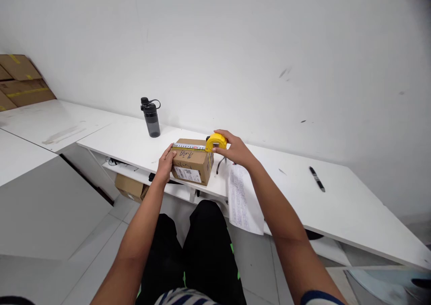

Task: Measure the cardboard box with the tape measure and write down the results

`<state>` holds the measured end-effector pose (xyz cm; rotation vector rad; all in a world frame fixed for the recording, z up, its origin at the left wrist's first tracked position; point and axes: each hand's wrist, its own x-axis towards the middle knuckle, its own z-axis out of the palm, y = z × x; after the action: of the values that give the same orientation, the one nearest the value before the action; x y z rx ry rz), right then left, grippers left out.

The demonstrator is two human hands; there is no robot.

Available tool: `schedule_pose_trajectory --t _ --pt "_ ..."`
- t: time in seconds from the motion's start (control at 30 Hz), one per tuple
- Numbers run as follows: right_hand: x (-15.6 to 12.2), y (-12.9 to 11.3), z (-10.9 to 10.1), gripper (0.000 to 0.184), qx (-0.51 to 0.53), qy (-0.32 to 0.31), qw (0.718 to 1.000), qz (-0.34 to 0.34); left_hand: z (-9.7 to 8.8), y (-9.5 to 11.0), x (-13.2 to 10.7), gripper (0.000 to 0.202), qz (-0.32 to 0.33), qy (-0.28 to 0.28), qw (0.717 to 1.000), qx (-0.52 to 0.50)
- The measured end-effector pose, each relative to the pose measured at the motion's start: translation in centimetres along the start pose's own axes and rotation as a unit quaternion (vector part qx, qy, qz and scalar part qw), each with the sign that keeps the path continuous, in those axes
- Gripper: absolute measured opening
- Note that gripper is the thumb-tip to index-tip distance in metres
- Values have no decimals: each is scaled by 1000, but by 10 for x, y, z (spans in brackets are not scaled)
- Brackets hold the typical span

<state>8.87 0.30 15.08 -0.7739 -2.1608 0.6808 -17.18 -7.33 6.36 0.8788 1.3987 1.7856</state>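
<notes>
A small brown cardboard box (pixel 198 160) sits near the front edge of the white table, with a white label and dark handwriting on it. My left hand (pixel 164 163) grips the box's left side, its thumb on top by the free end of the tape. In my right hand (pixel 235 148) is a yellow tape measure (pixel 216 141), held at the box's right end. Its pulled-out blade (pixel 189 146) lies across the box top from left to right. Whether my left fingers also pinch the blade's tip is too small to tell.
A dark water bottle (pixel 152 119) stands left of the box. Written paper sheets (pixel 244 202) hang over the front edge, and a black pen (pixel 317 179) lies to the right. Cardboard boxes (pixel 25 83) are stacked far left. Another box (pixel 129 186) sits under the tabletop.
</notes>
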Motion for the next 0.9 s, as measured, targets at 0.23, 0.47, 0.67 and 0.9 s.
schedule_pose_trajectory --t 0.23,0.47,0.67,0.9 --pt "-2 4 0 60 4 7 1000 9 -1 -4 3 62 -1 -4 1000 4" --pt "-4 4 5 63 12 0 1000 15 5 -7 -1 61 30 -25 999 10" --pt "5 0 38 60 -19 -35 999 -3 17 -4 -14 59 51 -42 997 35" --pt "38 -12 85 67 -55 -59 996 -46 14 -6 -11 59 43 -38 997 49"
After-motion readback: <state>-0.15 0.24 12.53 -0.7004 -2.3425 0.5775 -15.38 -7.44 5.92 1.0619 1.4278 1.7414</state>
